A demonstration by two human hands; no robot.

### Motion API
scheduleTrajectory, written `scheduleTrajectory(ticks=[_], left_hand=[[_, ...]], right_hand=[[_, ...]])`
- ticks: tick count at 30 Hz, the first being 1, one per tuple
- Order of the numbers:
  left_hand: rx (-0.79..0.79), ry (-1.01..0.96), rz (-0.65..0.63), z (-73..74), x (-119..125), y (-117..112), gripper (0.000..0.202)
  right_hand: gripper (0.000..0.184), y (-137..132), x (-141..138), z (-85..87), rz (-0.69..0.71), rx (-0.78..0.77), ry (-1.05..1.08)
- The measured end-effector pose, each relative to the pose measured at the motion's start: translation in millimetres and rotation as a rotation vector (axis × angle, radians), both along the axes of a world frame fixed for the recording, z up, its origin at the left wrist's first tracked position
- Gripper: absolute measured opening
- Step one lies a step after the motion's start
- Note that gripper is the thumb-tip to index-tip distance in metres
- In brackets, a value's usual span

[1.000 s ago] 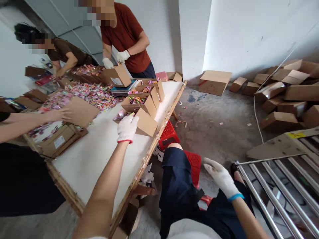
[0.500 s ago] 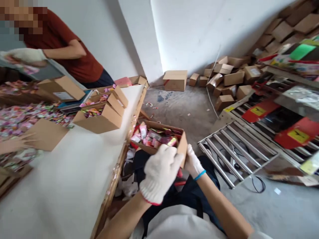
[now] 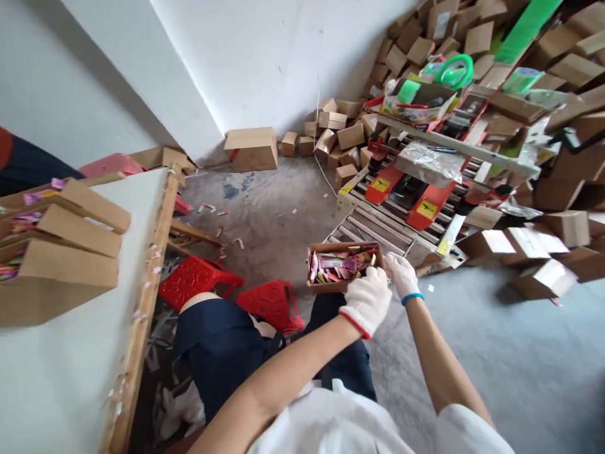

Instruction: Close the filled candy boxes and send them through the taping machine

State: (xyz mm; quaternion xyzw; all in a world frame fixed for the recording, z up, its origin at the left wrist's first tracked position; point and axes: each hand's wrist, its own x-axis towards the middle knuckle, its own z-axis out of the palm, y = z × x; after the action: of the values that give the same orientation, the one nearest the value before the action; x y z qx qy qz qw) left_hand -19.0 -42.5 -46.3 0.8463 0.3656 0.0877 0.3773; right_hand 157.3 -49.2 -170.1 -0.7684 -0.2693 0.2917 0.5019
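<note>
A small open cardboard box (image 3: 331, 285) filled with colourful sachets hangs in the air over my knee, in front of me. My left hand (image 3: 366, 299), in a white glove with a red cuff, grips its near right corner. On the box's right side, my right hand (image 3: 401, 272), in a white glove with a blue cuff, is closed on the edge. The box sits just short of the metal roller conveyor (image 3: 378, 221).
The white table (image 3: 70, 353) with its wooden edge is at my left, carrying open cardboard boxes (image 3: 61, 277) of sachets. Two red plastic stools (image 3: 269, 302) stand by my legs. Many closed cartons (image 3: 250, 148) lie along the wall and at right. A person's dark clothing shows far left.
I have turned right, away from the table. The box of sachets, taken from the table by my left hand and then joined by my right, has moved toward the roller conveyor.
</note>
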Motion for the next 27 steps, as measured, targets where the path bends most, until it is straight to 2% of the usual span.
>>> scheduleTrajectory(ticks=[2,4,5,7,9,10,12,14,17,19,22,25,27], left_hand=[[0.108,-0.033,-0.024,10.5,-19.5,14.0,0.044],[0.254,-0.093,-0.001,16.9,-53.7,32.9,0.047],[0.327,-0.122,0.086,16.4,-73.2,43.1,0.050],[0.385,-0.111,0.308,7.0,-109.5,62.5,0.063],[0.360,-0.084,0.297,-9.3,-134.1,77.5,0.066],[0.339,-0.085,0.219,-17.5,-140.4,82.6,0.063],[0.306,-0.109,0.010,-29.4,-142.4,88.7,0.053],[0.279,-0.127,-0.141,-33.0,-135.5,92.6,0.053],[0.205,-0.098,-0.243,-30.2,-122.1,102.4,0.059],[0.146,-0.080,-0.228,-31.1,-115.3,110.9,0.051],[0.112,-0.056,-0.129,-43.1,-107.4,116.9,0.034],[0.178,-0.042,0.059,-63.5,-101.7,109.5,0.032],[0.256,-0.090,0.265,-79.1,-100.6,100.5,0.047]], right_hand=[[0.089,-13.2,0.2,5.3,-0.029,0.069,0.128],[0.086,-29.0,-5.1,18.0,0.018,0.169,0.250],[0.083,-35.8,-9.0,26.7,0.082,0.218,0.281],[0.078,-43.3,-18.0,45.8,0.255,0.277,0.216],[0.079,-40.7,-27.8,62.7,0.394,0.268,-0.003],[0.080,-36.4,-32.7,69.2,0.447,0.241,-0.139],[0.078,-24.5,-41.3,78.5,0.561,0.139,-0.397],[0.070,-11.5,-47.0,84.7,0.722,0.014,-0.573],[0.053,8.6,-48.8,93.5,0.898,-0.147,-0.708],[0.041,24.6,-47.8,98.4,0.962,-0.224,-0.748],[0.028,50.0,-48.7,99.4,0.990,-0.326,-0.799],[0.022,63.7,-54.9,94.1,0.904,-0.422,-0.842],[0.021,60.8,-61.7,90.1,0.810,-0.430,-0.845]])
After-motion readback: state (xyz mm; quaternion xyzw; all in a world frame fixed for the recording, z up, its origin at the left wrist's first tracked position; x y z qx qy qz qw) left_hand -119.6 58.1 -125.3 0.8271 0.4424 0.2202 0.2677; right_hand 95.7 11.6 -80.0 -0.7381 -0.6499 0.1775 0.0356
